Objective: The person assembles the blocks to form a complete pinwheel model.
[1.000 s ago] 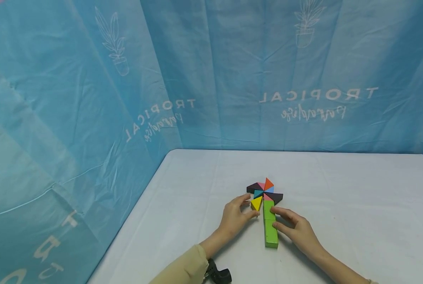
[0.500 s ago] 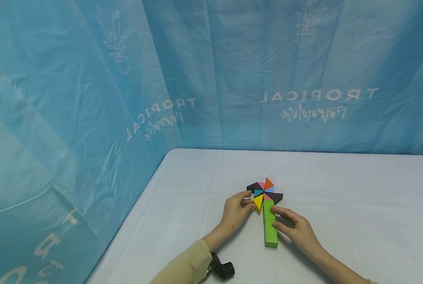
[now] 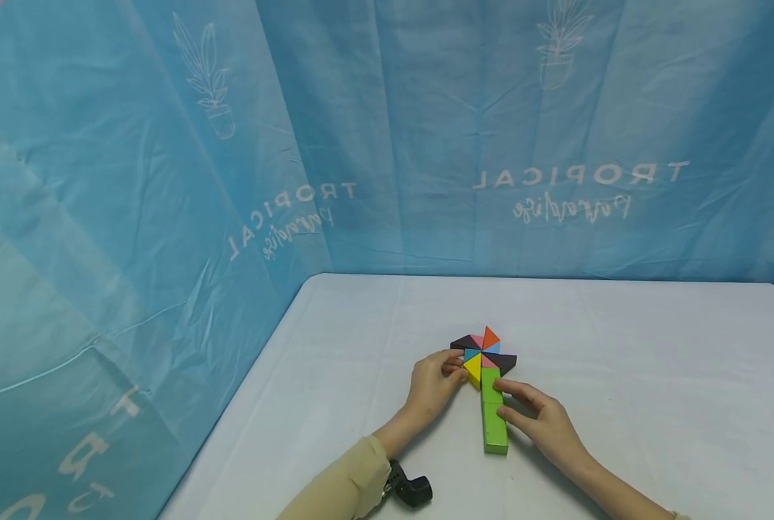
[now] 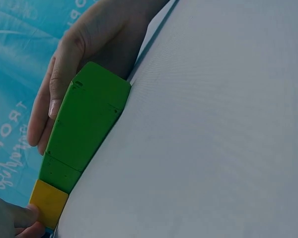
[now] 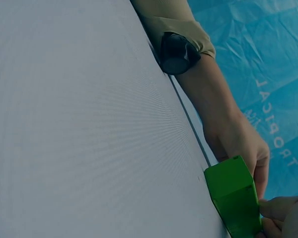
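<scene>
A pinwheel of coloured wedge blocks (image 3: 491, 338) lies on the white table, with two green blocks (image 3: 494, 426) forming a stem below it. My left hand (image 3: 429, 386) is at its lower left. The thumb presses the outer side of a yellow block (image 3: 474, 367), also seen in the left wrist view as a yellow face (image 4: 48, 201), while a fingertip reaches the teal block (image 3: 470, 354). From the right, my right hand (image 3: 546, 419) rests thumb and index fingertips along the green stem. The stem's near end (image 5: 231, 178) fills the lower right wrist view.
Black wedges (image 3: 502, 361) stick out from the pinwheel's sides. A black wrist camera (image 3: 413, 492) hangs below the left sleeve (image 3: 344, 480). Blue printed curtains (image 3: 393, 144) stand behind and to the left of the white table (image 3: 653, 375).
The yellow block has turned and moved in against the teal block and the stem. My left thumb has shifted from its lower tip up to its outer side. My right hand stays still.
</scene>
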Motion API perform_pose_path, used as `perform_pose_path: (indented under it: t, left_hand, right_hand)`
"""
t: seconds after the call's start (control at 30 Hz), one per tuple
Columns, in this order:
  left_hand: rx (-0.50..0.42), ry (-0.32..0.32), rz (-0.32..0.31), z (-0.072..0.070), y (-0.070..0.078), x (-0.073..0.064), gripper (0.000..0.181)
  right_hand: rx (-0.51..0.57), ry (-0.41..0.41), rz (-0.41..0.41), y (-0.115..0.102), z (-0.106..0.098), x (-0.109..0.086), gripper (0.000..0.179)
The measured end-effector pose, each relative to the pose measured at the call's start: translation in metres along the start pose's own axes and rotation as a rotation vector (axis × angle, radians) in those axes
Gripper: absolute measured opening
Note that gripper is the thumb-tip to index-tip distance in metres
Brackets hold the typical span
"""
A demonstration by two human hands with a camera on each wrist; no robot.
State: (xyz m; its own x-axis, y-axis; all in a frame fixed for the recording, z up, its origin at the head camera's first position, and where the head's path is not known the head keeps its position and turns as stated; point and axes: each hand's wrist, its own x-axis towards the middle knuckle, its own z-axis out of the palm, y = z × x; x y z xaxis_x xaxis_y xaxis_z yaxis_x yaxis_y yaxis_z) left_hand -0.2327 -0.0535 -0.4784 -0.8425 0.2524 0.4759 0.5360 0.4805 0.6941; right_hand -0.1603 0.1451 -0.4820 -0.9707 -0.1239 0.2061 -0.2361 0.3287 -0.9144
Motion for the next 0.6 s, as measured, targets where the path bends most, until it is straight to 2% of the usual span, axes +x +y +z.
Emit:
perform_pose_path:
  t: [0.23, 0.33, 0.5, 0.6]
  left_hand:
    - [0.017, -0.002, -0.005, 0.0, -0.003, 0.002, 0.03]
    - [0.049, 0.006, 0.008, -0.005, -0.003, -0.001, 0.029]
    - [0.106, 0.064, 0.035, -0.021, -0.01, -0.008, 0.029]
    - [0.1, 0.114, 0.06, -0.036, -0.014, -0.005, 0.026]
  right_hand:
    - [-0.005, -0.004, -0.014, 0.001, 0.0, 0.002, 0.043]
    - [0.018, -0.007, 0.003, 0.001, 0.001, 0.002, 0.044]
    - [0.184, 0.038, 0.074, -0.002, 0.001, 0.0, 0.044]
    - [0.28, 0.075, 0.147, -0.016, -0.007, 0.001, 0.049]
